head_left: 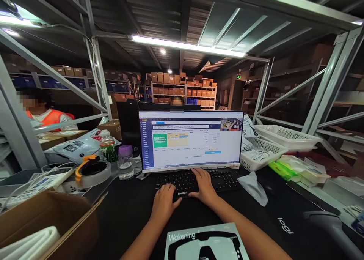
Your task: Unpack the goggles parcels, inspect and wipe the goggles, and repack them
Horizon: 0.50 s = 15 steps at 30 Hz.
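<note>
A black keyboard [182, 186] lies on the dark desk mat in front of a lit monitor [190, 142]. Over its left part rests my left hand [165, 200], fingers spread on the keys and holding nothing. My right hand [204, 186] reaches further up the keys, its fingers stretched out and also without any object. Between my forearms, at the near edge, sits a white box [204, 241] printed "Wakening" with a picture of black-framed glasses; its lower part is cut off by the frame. A grey cloth [254, 188] lies right of the keyboard.
An open cardboard box [76, 226] stands at the near left. Behind it are a tape dispenser [92, 172] and a purple-lidded bottle [125, 163]. White baskets [264, 153] stand at right, with a barcode scanner [327, 222] nearer. A person in an orange vest [51, 118] is at far left.
</note>
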Each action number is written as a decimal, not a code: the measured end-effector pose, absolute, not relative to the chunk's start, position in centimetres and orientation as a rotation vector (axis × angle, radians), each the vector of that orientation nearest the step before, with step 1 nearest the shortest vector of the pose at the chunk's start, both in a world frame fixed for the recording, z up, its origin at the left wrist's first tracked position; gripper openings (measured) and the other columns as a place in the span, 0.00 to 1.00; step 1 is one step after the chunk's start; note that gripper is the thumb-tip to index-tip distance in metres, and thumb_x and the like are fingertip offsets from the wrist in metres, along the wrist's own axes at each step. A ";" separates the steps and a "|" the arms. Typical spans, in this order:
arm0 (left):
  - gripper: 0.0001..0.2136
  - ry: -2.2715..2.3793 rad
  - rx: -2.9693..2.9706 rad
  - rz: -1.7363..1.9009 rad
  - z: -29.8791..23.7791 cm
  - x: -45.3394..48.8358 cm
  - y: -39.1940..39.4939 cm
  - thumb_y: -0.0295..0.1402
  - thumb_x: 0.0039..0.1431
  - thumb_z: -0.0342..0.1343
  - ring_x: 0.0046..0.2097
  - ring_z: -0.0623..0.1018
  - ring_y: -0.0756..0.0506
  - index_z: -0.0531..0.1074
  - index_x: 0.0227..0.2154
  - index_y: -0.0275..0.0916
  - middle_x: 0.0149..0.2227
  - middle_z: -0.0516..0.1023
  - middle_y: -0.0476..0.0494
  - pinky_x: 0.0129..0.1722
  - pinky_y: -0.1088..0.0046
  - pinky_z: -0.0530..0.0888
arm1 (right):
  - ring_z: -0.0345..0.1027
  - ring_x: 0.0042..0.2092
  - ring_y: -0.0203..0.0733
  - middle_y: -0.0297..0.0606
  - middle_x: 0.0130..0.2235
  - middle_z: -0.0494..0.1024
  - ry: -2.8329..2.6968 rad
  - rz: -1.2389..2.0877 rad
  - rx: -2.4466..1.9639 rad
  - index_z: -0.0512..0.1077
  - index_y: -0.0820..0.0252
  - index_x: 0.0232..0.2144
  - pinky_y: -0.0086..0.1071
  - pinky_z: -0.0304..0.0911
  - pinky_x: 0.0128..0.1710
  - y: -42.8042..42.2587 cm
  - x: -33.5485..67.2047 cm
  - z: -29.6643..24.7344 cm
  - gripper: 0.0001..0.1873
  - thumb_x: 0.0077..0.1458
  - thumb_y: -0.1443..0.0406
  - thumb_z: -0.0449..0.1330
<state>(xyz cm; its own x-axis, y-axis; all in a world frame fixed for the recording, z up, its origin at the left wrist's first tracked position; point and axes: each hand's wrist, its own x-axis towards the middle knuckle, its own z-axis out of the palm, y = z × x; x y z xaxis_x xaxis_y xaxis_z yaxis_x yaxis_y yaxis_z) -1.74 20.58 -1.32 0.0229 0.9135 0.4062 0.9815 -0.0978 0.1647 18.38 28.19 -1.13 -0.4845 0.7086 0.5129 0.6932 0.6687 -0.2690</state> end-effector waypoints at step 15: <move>0.24 -2.161 -1.986 -0.646 -2.1 -1.2 20.4 0.40 0.60 0.56 0.63 0.65 0.26 0.69 0.55 0.29 0.60 0.68 0.20 0.62 0.38 0.57 | 0.69 0.55 0.56 0.52 0.52 0.76 -1.951 -0.288 -1.682 0.76 0.63 0.48 0.47 0.62 0.57 30.1 41.3 0.2 0.17 0.59 0.66 0.55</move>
